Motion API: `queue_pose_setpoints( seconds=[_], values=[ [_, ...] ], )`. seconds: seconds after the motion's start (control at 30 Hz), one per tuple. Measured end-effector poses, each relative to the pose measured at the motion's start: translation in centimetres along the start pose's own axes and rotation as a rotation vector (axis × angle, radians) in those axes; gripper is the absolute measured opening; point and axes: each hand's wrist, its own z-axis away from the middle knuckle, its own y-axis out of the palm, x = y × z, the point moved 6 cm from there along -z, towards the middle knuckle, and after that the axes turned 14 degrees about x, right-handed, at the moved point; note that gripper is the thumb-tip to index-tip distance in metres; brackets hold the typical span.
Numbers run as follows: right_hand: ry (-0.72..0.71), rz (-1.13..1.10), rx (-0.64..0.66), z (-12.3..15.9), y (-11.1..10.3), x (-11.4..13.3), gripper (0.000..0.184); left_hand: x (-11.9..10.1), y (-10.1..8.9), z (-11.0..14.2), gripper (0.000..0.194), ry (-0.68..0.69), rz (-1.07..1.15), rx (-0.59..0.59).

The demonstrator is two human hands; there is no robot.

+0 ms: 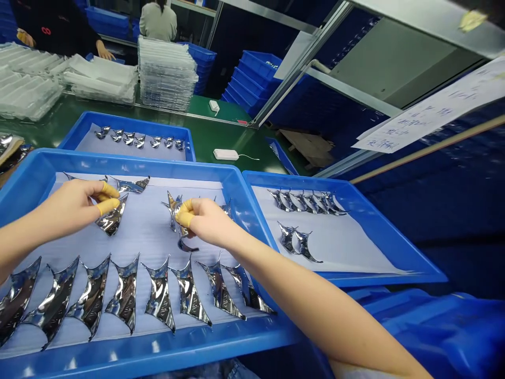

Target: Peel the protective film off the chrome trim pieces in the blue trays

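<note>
A large blue tray [130, 352] lined with white foam lies before me. Several shiny chrome curved pieces [126, 295] stand in a row along its near side. My left hand [74, 205], with yellow finger cots, pinches one chrome piece [112, 218] near the tray's far left. My right hand [203, 218], also in yellow cots, pinches another chrome piece [177, 218] near the tray's middle. One more loose chrome piece [132, 184] lies by the far rim.
A second blue tray [394, 252] to the right holds a row of chrome pieces [307, 202] and a pair. A third tray [130, 126] sits behind. Stacks of clear packaging [165, 73], white devices [225, 154] and blue crates [252, 73] stand beyond. Other people work at the back.
</note>
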Motion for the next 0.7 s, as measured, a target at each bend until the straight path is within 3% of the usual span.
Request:
queue_pose_setpoints(
  seconds=[0.1, 0.2, 0.37, 0.57, 0.7],
  values=[
    [0.062, 0.165, -0.043, -1.9, 0.2, 1.5, 0.02, 0.9, -0.4, -2.5, 0.025, -0.15, -0.26, 0.05],
    [0.128, 0.322, -0.08, -4.6, 1.2, 2.2, 0.018, 1.4, 0.6, -4.5, 0.026, -0.262, -0.449, 0.123],
    [0.195, 0.458, -0.073, -7.3, 2.9, 2.2, 0.019, 1.2, 2.4, -5.5, 0.031, -0.299, -0.565, 0.22],
    [0.136, 0.49, -0.098, -3.9, 1.1, 2.6, 0.035, 0.9, 2.7, -6.0, 0.034, -0.276, -0.5, 0.18],
    [0.066, 0.434, -0.079, -1.2, -0.2, 1.7, 0.032, 0.3, 2.6, -6.0, 0.031, -0.185, -0.336, 0.145]
  ],
)
